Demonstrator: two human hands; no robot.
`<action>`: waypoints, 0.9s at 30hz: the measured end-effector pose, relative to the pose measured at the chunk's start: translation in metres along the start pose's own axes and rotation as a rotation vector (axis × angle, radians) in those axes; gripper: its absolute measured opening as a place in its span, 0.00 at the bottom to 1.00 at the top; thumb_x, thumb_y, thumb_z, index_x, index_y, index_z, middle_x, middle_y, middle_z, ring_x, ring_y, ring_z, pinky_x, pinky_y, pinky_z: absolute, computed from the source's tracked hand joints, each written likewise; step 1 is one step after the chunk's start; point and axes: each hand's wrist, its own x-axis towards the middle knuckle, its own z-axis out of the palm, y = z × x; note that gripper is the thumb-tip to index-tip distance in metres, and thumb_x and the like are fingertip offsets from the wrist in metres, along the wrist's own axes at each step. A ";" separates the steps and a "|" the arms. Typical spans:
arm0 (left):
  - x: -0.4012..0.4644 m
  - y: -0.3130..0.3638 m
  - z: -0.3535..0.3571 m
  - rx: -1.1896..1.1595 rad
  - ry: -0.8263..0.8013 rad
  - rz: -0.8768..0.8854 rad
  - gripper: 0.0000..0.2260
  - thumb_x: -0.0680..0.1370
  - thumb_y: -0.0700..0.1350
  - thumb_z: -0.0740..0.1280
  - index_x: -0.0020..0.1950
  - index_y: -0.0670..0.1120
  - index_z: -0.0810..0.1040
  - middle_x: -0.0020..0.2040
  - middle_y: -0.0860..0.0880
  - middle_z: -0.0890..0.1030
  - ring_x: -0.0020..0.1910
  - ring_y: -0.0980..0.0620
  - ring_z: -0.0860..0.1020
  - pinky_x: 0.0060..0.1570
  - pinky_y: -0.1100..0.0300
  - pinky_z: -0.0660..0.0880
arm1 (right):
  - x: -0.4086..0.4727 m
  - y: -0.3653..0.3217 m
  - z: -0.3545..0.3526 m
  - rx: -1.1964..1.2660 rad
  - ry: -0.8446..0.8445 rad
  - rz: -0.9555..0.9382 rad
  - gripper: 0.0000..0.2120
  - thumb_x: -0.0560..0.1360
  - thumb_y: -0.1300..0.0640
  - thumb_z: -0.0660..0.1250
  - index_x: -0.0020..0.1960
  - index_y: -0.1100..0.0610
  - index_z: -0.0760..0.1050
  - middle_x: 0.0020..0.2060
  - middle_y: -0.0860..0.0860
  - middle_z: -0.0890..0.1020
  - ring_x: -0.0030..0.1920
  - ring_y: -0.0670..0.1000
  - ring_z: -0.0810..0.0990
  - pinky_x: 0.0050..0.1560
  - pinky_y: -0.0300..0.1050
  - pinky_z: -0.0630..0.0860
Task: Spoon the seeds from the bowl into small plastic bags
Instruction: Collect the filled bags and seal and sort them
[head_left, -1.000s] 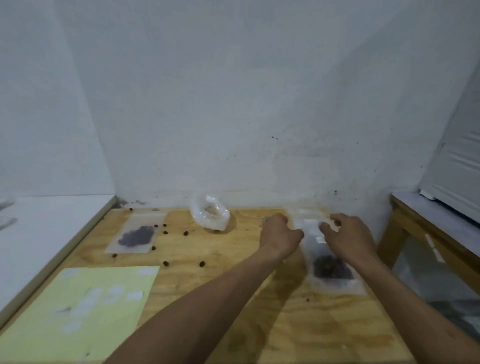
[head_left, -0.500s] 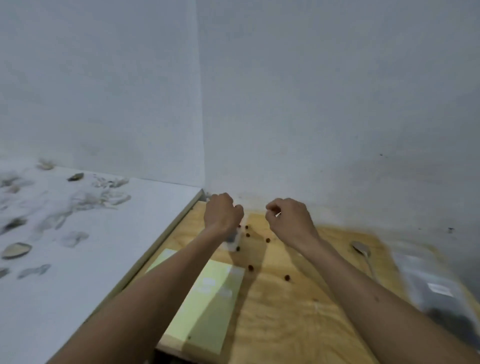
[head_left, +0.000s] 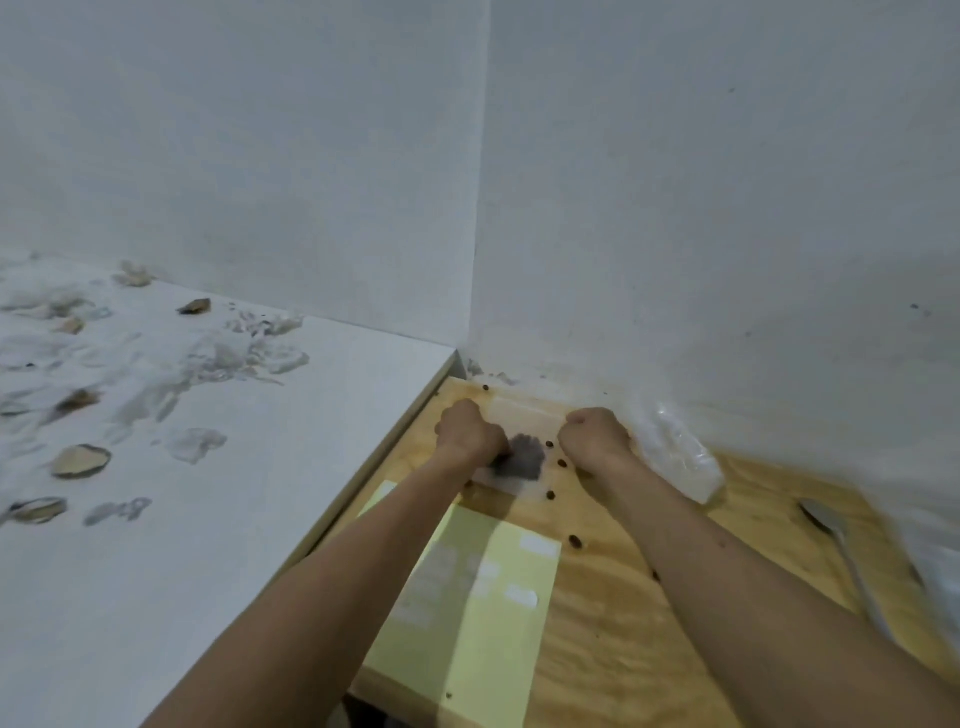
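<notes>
- In the head view, a small plastic bag (head_left: 519, 447) lay flat on the wooden table (head_left: 623, 623), in its far left corner close to the wall, with a dark clump of seeds (head_left: 522, 461) showing through it.
- The left hand (head_left: 467, 434) was curled at the bag's left edge and the right hand (head_left: 595, 441) was curled at its right edge; both touched the bag, but I could not tell whether the fingers pinched it or only pressed on it.
- Loose seeds (head_left: 562, 463) were scattered on the wood just right of the bag and nearer the camera.
- A yellow sheet (head_left: 483, 613) with pale labels lay near, under the left forearm.
- A crumpled clear bag (head_left: 680, 457) sat against the wall right of the right hand.
- A metal spoon (head_left: 831, 525) lay on the table's right side, blurred.
- A white surface (head_left: 156, 519) to the left held scattered scraps (head_left: 80, 460).
</notes>
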 end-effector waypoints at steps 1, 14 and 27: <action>0.001 -0.002 -0.001 -0.098 -0.003 -0.008 0.17 0.74 0.40 0.73 0.61 0.41 0.76 0.53 0.41 0.76 0.56 0.43 0.77 0.53 0.53 0.76 | 0.004 0.001 -0.001 0.088 0.002 0.043 0.09 0.77 0.68 0.60 0.45 0.57 0.75 0.43 0.58 0.76 0.42 0.56 0.77 0.43 0.48 0.75; -0.043 0.003 -0.049 -0.729 0.058 0.141 0.03 0.77 0.38 0.74 0.48 0.41 0.81 0.42 0.47 0.83 0.44 0.49 0.82 0.49 0.55 0.82 | -0.023 -0.018 -0.023 0.497 0.117 -0.265 0.10 0.77 0.59 0.72 0.59 0.55 0.83 0.53 0.51 0.85 0.54 0.50 0.83 0.59 0.44 0.79; -0.076 -0.055 -0.105 -0.807 0.320 0.122 0.02 0.79 0.39 0.69 0.48 0.44 0.78 0.46 0.45 0.87 0.46 0.46 0.85 0.60 0.47 0.79 | -0.124 -0.029 0.038 -0.424 -0.426 -0.484 0.13 0.74 0.50 0.75 0.49 0.61 0.85 0.44 0.55 0.87 0.43 0.54 0.86 0.43 0.50 0.82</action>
